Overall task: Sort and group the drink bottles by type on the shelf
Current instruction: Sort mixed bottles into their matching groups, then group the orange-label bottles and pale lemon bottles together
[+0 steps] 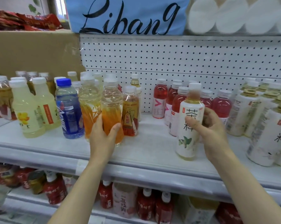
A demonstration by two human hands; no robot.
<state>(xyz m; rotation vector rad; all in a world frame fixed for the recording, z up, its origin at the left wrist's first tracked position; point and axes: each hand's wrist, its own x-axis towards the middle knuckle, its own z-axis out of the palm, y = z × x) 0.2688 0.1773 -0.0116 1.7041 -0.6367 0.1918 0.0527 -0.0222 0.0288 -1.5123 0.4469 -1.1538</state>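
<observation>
the left hand (102, 135) wraps its grip around the lower part of a clear bottle with an orange label (112, 110), which stands upright on the white shelf (146, 152) with the thumb on its right side. the right hand (212, 128) has its grip closed on a white tea bottle (189, 126), thumb across the front of the label and fingers behind it; this bottle is tilted slightly and sits at the shelf's front, just in front of the red drink bottles (173, 101).

taking the white tea bottle as the landmark: the orange-label bottle is well to its left, touching a second bottle of the same kind (88, 107) and just beside a small amber bottle with a red and gold label (130, 112). further left stand one blue bottle with a blue cap (69, 109) and two pale yellow bottles (27, 109). to the landmark's right is a cluster of matching white tea bottles (264, 123); their number cannot be told. about six red drink bottles show.

behind the shelf is a white pegboard (185, 59); above it a blue pack (128, 15) with script lettering. a lower shelf (136, 206) holds more red bottles.
</observation>
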